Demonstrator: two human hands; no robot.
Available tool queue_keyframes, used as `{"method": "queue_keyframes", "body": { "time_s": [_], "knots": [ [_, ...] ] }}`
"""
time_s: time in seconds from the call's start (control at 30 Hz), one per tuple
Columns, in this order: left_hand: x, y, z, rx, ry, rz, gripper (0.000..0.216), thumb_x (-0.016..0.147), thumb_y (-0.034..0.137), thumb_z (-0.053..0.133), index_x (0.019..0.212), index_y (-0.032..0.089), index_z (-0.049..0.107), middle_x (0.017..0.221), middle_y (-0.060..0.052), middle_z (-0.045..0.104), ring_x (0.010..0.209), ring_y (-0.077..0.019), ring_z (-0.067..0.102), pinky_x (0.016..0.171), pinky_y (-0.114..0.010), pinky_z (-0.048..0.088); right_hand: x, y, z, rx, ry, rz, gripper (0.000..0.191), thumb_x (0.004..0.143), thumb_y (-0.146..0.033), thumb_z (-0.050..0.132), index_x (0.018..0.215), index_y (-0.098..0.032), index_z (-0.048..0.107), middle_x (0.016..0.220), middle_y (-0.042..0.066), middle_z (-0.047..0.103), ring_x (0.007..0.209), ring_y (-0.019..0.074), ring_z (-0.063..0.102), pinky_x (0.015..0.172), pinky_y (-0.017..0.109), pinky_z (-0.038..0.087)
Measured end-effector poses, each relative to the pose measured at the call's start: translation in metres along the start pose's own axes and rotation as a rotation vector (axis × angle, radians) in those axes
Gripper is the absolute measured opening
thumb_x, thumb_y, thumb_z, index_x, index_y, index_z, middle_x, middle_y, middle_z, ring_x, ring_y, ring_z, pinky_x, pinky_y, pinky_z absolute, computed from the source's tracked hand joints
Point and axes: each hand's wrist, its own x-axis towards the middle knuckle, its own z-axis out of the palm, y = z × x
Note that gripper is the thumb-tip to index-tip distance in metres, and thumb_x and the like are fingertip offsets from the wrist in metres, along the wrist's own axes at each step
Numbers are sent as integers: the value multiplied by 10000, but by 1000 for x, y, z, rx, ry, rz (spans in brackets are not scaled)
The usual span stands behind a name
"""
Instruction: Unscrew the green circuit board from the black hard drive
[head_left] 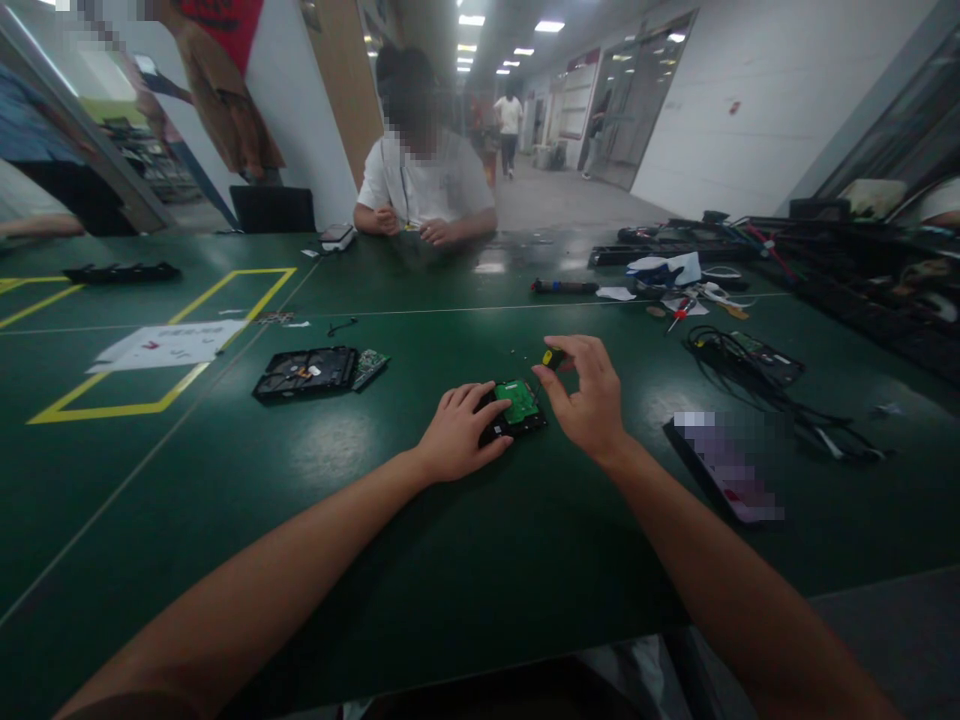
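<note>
Hard drive (520,404), its white label (498,430) unreadable, is gripped by left fingers (487,413); right fingers (555,388) pinch a screwdriver (553,358).

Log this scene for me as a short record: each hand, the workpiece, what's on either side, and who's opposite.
Left hand: resting on a black device, fingers spread
Right hand: pinching a small yellow-and-black tool
Workpiece: the black device, green circuit board facing up, on a green table
Left side: larger black unit, loose circuit board beside it
Right side: flat item, its face pixelated; black cables beyond
Opposite: person in a white top
</note>
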Motion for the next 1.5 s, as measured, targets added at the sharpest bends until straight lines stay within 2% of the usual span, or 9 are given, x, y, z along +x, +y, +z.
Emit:
{"method": "queue_keyframes", "body": {
  "time_s": [0.2, 0.33, 0.5, 0.6, 0.8, 1.03, 1.27, 1.5],
  "knots": [
    [0, 1, -1, -14, 7, 1, 590, 977, 547, 647, 1497, 274, 588, 1603, -142, 472, 1452, -394, 438, 1186, -625, 368, -4, 6, 4, 61, -72, 20, 547, 1030, -175, 528, 1547, -345, 476, 1412, 90, 662, 1143, 278, 717, 1025, 544, 606],
    [0, 0, 0, -9, 14, 8, 588, 980, 545, 643, 1494, 264, 592, 1598, -149, 476, 1447, -399, 442, 1180, -627, 374, -3, 3, 3, 36, -41, 3, 473, 1016, -210, 598, 1472, -324, 542, 1314, 92, 689, 1068, 269, 719, 936, 509, 637],
    [-1, 0, 2, -2, 11, 5, 596, 984, 556, 633, 1501, 266, 584, 1606, -147, 467, 1452, -401, 434, 1177, -628, 373, 0, -2, 0, 5, 16, -18, 394, 975, -242, 696, 1357, -291, 613, 1183, 100, 647, 1043, 264, 662, 842, 455, 637],
    [-1, 0, 1, 4, 5, 6, 598, 984, 548, 636, 1504, 260, 581, 1607, -154, 464, 1453, -400, 432, 1178, -626, 371, 0, -1, 0, -2, 9, -10, 384, 991, -233, 664, 1366, -306, 620, 1162, 89, 643, 1013, 253, 662, 860, 456, 626],
    [0, 0, 0, 6, 1, 6, 591, 988, 554, 628, 1498, 259, 590, 1605, -153, 467, 1458, -397, 430, 1184, -623, 370, -3, 2, 2, 18, -52, -8, 504, 1024, -180, 531, 1503, -335, 529, 1325, 91, 668, 1059, 260, 685, 960, 509, 605],
    [0, 0, 1, -12, 23, 7, 591, 973, 535, 653, 1494, 264, 592, 1603, -152, 473, 1449, -401, 442, 1180, -628, 370, 0, -3, 0, 2, 22, -2, 343, 980, -239, 675, 1314, -306, 635, 1174, 84, 660, 1057, 261, 672, 845, 453, 629],
    [0, 1, 0, 3, 3, 2, 592, 982, 555, 634, 1491, 253, 600, 1598, -160, 477, 1451, -401, 440, 1180, -627, 375, -2, 3, 2, 74, -59, 9, 444, 1017, -169, 536, 1434, -321, 549, 1318, 83, 686, 1132, 265, 706, 984, 510, 612],
    [-1, 1, 0, -4, 3, 0, 595, 977, 552, 644, 1493, 260, 595, 1601, -157, 472, 1455, -401, 436, 1181, -633, 371, 0, -2, 1, -15, 10, 2, 349, 975, -253, 692, 1314, -299, 623, 1160, 87, 633, 1074, 268, 649, 885, 474, 612]
  ]
}}
